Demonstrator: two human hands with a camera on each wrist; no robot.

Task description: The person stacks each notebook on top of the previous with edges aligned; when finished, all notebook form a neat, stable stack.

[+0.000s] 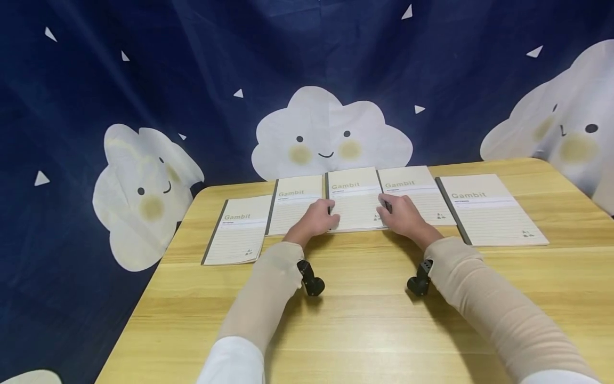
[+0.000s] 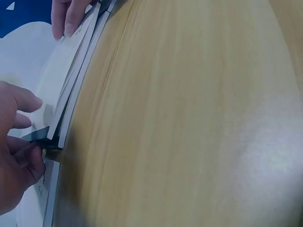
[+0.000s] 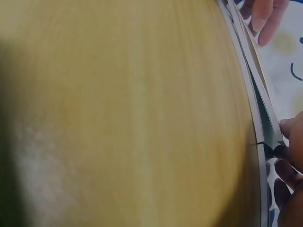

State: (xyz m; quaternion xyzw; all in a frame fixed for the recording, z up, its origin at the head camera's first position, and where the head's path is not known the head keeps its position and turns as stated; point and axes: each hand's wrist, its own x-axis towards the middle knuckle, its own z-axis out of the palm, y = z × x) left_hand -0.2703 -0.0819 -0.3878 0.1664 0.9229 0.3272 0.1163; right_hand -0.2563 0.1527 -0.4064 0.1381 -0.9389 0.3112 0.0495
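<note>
A cream lined notebook (image 1: 355, 205) with a dark spine and "Gambit" on its cover lies at the middle of a row near the table's far edge. At its left side, my left hand (image 1: 314, 220) pinches the spine edge, thumb on the cover and fingers curled at the side. My right hand (image 1: 405, 214) grips the opposite edge the same way. Through the left wrist view, the notebook (image 2: 71, 61) shows its near edge slightly raised over another layer beneath. Seen from the right wrist, the right fingertips (image 3: 283, 153) are at its corner; part of that hand is cut off.
Matching notebooks flank it: one (image 1: 297, 213) close by on the left, another (image 1: 242, 232) farther left and nearer, one (image 1: 417, 186) close on the right, and one (image 1: 494, 213) farther right. Wooden table (image 1: 364, 330) extends toward me. A dark blue cloud-patterned curtain (image 1: 216, 53) hangs behind.
</note>
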